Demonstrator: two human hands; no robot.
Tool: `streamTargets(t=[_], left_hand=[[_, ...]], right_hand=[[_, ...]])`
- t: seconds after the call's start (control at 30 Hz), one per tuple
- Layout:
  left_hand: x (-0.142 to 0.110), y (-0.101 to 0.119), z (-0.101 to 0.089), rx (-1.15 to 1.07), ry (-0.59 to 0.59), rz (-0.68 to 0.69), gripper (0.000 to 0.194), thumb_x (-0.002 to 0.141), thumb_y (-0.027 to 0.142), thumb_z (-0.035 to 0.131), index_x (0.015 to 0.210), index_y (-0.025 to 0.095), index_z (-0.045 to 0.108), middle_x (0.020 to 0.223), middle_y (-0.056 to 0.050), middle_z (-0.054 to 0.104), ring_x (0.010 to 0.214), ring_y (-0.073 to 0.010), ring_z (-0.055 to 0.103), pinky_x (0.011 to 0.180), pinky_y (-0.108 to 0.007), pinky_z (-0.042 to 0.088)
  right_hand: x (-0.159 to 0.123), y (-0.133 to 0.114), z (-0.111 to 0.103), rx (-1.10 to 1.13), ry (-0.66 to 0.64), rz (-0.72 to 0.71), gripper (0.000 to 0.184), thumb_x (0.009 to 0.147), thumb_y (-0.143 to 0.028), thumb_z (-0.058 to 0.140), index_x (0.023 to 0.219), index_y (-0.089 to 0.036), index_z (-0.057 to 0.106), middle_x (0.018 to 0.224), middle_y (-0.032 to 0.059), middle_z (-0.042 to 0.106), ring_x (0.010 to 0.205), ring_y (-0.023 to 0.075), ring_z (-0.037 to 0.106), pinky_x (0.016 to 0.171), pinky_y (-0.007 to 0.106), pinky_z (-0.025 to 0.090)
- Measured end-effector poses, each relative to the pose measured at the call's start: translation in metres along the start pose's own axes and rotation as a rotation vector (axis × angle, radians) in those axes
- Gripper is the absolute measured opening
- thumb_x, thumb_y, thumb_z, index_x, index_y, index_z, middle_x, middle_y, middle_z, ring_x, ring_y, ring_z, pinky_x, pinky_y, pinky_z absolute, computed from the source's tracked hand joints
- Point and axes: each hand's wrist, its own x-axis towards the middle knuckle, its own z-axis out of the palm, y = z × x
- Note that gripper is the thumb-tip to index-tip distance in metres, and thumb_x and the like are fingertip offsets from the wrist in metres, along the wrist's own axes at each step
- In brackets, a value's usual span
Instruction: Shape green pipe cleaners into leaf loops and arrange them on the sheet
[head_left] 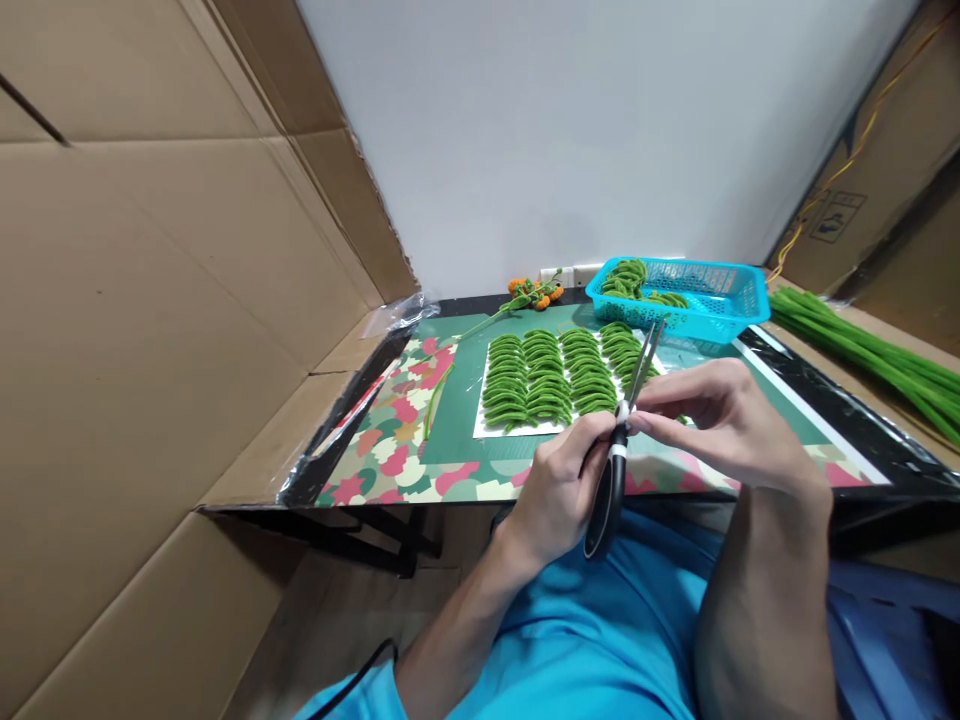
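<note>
My left hand is closed round the middle of a pair of scissors with black handles and white bands. The metal blades point up and away, slightly apart. My right hand pinches with thumb and fingertips at a small white piece by the scissors' pivot; what lies between those fingertips is too small to make out. Just beyond the hands lies a white sheet bearing rows of bent, fuzzy green stems. My hands and the scissors hide the sheet's near right part.
A blue plastic basket with more green pieces stands at the back right. Long green stems lie at the right edge. Orange flowers on a green stem rest at the back. Cardboard walls the left side; a green mat covers the table.
</note>
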Motion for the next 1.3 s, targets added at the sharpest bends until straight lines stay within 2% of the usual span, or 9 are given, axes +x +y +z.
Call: streamTargets(t=[0.27, 0.37, 0.5, 0.63, 0.73, 0.8, 0.97, 1.13, 1.3], left_hand=[[0.002, 0.001, -0.004, -0.084, -0.076, -0.064, 0.019, 0.108, 0.025, 0.052, 0.120, 0.022, 0.066, 0.103, -0.006, 0.074, 0.088, -0.0190, 0.069, 0.081, -0.029, 0.053], [0.000, -0.002, -0.003, -0.115, -0.028, -0.111, 0.014, 0.109, 0.029, 0.051, 0.114, 0.023, 0.062, 0.096, -0.003, 0.067, 0.087, -0.0181, 0.065, 0.081, -0.028, 0.052], [-0.002, -0.006, 0.000, -0.090, 0.043, -0.122, 0.010, 0.109, 0.030, 0.053, 0.102, 0.023, 0.052, 0.090, 0.001, 0.054, 0.080, -0.0155, 0.055, 0.074, -0.026, 0.047], [-0.003, -0.009, 0.003, -0.047, 0.040, -0.092, 0.009, 0.109, 0.028, 0.050, 0.102, 0.024, 0.048, 0.089, 0.001, 0.049, 0.078, -0.0152, 0.050, 0.073, -0.026, 0.043], [-0.004, -0.010, 0.004, -0.080, 0.055, -0.085, 0.009, 0.110, 0.028, 0.047, 0.102, 0.025, 0.044, 0.089, 0.002, 0.046, 0.076, -0.0153, 0.046, 0.070, -0.026, 0.042], [-0.005, -0.011, 0.004, -0.115, 0.060, -0.102, 0.012, 0.111, 0.031, 0.046, 0.101, 0.025, 0.042, 0.088, 0.002, 0.043, 0.074, -0.0152, 0.044, 0.068, -0.026, 0.041], [-0.002, -0.010, 0.003, -0.145, 0.083, -0.128, 0.017, 0.111, 0.035, 0.046, 0.098, 0.025, 0.040, 0.087, 0.003, 0.041, 0.073, -0.0145, 0.042, 0.068, -0.025, 0.040], [-0.001, -0.008, 0.001, -0.143, 0.096, -0.147, 0.019, 0.111, 0.036, 0.048, 0.098, 0.025, 0.040, 0.089, 0.002, 0.043, 0.075, -0.0146, 0.043, 0.073, -0.025, 0.042], [-0.001, -0.009, -0.001, -0.222, 0.063, -0.177, 0.019, 0.111, 0.036, 0.049, 0.098, 0.025, 0.041, 0.088, 0.002, 0.042, 0.072, -0.0142, 0.041, 0.071, -0.025, 0.042]], right_hand=[[-0.002, -0.002, -0.003, -0.007, -0.052, 0.016, 0.039, 0.093, -0.053, 0.079, 0.078, -0.018, 0.078, 0.070, 0.0044, 0.070, 0.063, 0.0178, 0.060, 0.054, 0.028, 0.048], [0.002, -0.003, 0.002, -0.016, -0.032, 0.039, 0.035, 0.094, -0.051, 0.078, 0.085, -0.017, 0.078, 0.075, 0.0043, 0.072, 0.067, 0.0179, 0.063, 0.056, 0.027, 0.049], [0.007, -0.007, 0.008, -0.033, -0.091, 0.054, 0.032, 0.097, -0.049, 0.074, 0.088, -0.018, 0.076, 0.080, 0.0044, 0.072, 0.072, 0.0194, 0.066, 0.062, 0.028, 0.053], [0.008, -0.005, 0.009, 0.025, -0.143, 0.039, 0.031, 0.101, -0.049, 0.068, 0.108, -0.020, 0.076, 0.093, 0.0058, 0.074, 0.078, 0.0203, 0.067, 0.066, 0.029, 0.056], [0.008, 0.000, 0.009, 0.100, -0.177, 0.052, 0.034, 0.104, -0.049, 0.063, 0.121, -0.020, 0.072, 0.093, 0.0047, 0.072, 0.067, 0.0159, 0.061, 0.059, 0.027, 0.051], [0.009, 0.002, 0.010, 0.103, -0.195, 0.061, 0.034, 0.105, -0.047, 0.062, 0.122, -0.019, 0.071, 0.092, 0.0037, 0.071, 0.061, 0.0134, 0.057, 0.056, 0.026, 0.048], [0.014, 0.001, 0.017, 0.073, -0.188, 0.057, 0.030, 0.105, -0.042, 0.061, 0.121, -0.018, 0.067, 0.100, 0.0054, 0.072, 0.072, 0.0159, 0.064, 0.059, 0.025, 0.049], [0.016, 0.005, 0.020, 0.052, -0.194, 0.069, 0.027, 0.106, -0.041, 0.058, 0.118, -0.018, 0.066, 0.101, 0.0054, 0.072, 0.072, 0.0161, 0.064, 0.060, 0.026, 0.050], [0.016, 0.009, 0.017, 0.056, -0.233, 0.123, 0.030, 0.108, -0.048, 0.054, 0.117, -0.020, 0.063, 0.088, 0.0005, 0.067, 0.062, 0.0144, 0.059, 0.059, 0.027, 0.050]])
